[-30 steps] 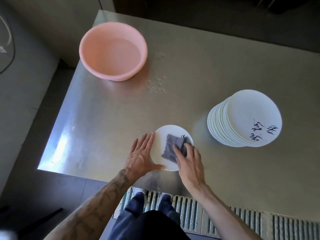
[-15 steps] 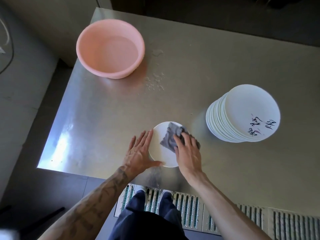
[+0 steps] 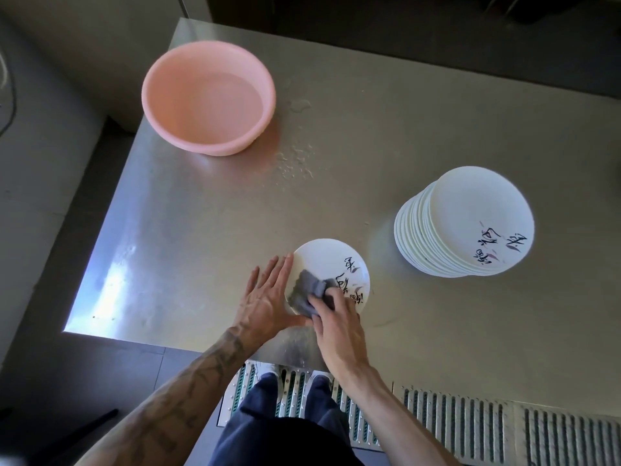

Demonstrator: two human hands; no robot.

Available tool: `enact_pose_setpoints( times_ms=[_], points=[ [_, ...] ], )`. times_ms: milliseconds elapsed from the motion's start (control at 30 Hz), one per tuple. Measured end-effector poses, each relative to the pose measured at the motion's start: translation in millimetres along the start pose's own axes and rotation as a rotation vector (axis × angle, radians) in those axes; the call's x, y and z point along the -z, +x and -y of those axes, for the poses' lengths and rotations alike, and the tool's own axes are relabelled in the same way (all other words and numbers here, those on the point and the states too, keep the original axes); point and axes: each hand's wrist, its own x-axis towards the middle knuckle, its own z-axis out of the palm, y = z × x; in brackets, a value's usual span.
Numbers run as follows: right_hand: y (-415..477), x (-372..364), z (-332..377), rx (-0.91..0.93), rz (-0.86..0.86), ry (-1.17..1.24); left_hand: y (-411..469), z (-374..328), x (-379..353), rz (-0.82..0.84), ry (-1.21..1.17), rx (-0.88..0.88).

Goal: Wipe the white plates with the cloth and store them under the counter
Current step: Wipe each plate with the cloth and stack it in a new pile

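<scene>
Head cam view, looking straight down at your hands. Your left hand (image 3: 268,299) lies flat on the counter (image 3: 188,223), fingers straight and close together, with their inner edge touching the left rim of the plate (image 3: 331,260). Your right hand (image 3: 339,326) has its fingers curled over the cloth (image 3: 307,290), gripping it bunched up and pressing it onto the near-left part of the plate, right between your two sets of fingers. Black brush writing on the plate shows just past your right fingertips. Well off to the right of those fingers sits the stack of plates (image 3: 470,216), apart from everything else, with the same writing on the top one. Far ahead of your left fingertips is the pink basin (image 3: 208,99) with water in it, and there are water drops (image 3: 295,163) on the counter in between. Back behind your wrists, the floor grate (image 3: 453,422) runs along the counter's near edge.
</scene>
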Motion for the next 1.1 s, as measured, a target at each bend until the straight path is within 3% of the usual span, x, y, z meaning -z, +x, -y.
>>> enact_pose_setpoints(
  times_ms=[333,567,700,867,1100],
  points=[
    [47,13,-26,-0.085,-0.19,-0.129,-1,-1,6,0.032,-0.044,-0.021],
    [59,-3,15,0.177,-0.027,-0.011,1,1,-1,-0.007,-0.011,-0.015],
    [53,5,-3,0.327,0.0,0.001,1,1,-3,-0.012,-0.011,-0.016],
    [62,27,-39,0.063,-0.119,-0.12,-1,1,2,0.012,-0.001,-0.023],
    [-10,5,-19,0.058,-0.023,0.086,1,3,-4,-0.003,0.029,-0.028]
  ],
)
